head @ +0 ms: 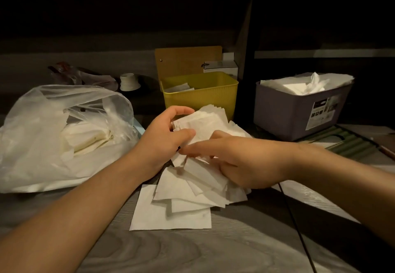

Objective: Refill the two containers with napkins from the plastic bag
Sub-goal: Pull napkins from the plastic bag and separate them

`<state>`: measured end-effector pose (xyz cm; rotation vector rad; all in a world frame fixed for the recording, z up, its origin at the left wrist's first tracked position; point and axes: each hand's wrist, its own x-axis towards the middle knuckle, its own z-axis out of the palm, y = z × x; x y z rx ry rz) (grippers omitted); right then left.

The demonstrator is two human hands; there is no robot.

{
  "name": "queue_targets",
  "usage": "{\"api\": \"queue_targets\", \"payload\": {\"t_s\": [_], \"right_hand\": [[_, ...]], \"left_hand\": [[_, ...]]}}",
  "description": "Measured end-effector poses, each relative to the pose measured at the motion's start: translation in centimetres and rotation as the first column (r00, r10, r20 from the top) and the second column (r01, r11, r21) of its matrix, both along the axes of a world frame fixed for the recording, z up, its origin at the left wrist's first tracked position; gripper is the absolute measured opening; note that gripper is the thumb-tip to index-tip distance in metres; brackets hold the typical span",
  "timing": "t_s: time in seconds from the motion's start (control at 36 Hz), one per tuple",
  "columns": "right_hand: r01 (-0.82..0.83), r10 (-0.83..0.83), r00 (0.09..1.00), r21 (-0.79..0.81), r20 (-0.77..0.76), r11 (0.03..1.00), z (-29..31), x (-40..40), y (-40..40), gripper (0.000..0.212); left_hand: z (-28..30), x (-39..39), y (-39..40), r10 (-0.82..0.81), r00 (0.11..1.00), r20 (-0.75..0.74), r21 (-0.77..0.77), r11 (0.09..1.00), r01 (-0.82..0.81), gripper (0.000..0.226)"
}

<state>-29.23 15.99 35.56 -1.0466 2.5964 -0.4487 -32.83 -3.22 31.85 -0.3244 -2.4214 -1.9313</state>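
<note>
There are 2 hands: 1 left hand (162, 142) and 1 right hand (241, 161). There are 2 containers: 1 yellow container (205, 99) and 1 purple container (295, 110). There is 1 plastic bag (38, 135). The loose napkins (188, 189) fanned out on the desk (192, 251) overlap too much for an exact count. At the back stand 1 white roll (129, 82) and 1 wooden board (188, 61).

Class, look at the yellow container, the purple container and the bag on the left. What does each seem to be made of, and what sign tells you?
Yellow container: likely matte plastic, with fine moulded ribs.
Purple container: likely smooth plastic, with rounded moulded corners and a printed label.
Bag: thin translucent plastic film, crinkled and glossy, with napkins showing through.
</note>
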Motion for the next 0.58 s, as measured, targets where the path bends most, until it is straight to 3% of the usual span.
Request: {"api": "queue_targets", "payload": {"t_s": [0.14,0.36,0.58], "right_hand": [[-0.041,0.035,0.999,-0.135,-0.042,0.990,0.3,0.2,-0.1,0.070],[-0.024,-0.009,0.992,-0.262,-0.125,0.965,1.2,-0.7,1.1,0.028],[-0.133,0.136,0.991,-0.222,0.001,0.966,1.5,-0.3,1.2,0.036]], "left_hand": [[-0.1,0.0,-0.1,0.007,1.000,-0.019,-0.013,1.000,-0.008,0.041],[-0.1,-0.1,-0.2,-0.006,1.000,0.010,0.002,1.000,0.006,0.041],[-0.1,-0.2,-0.3,0.007,0.999,-0.036,-0.030,1.000,-0.008,0.038]]}}
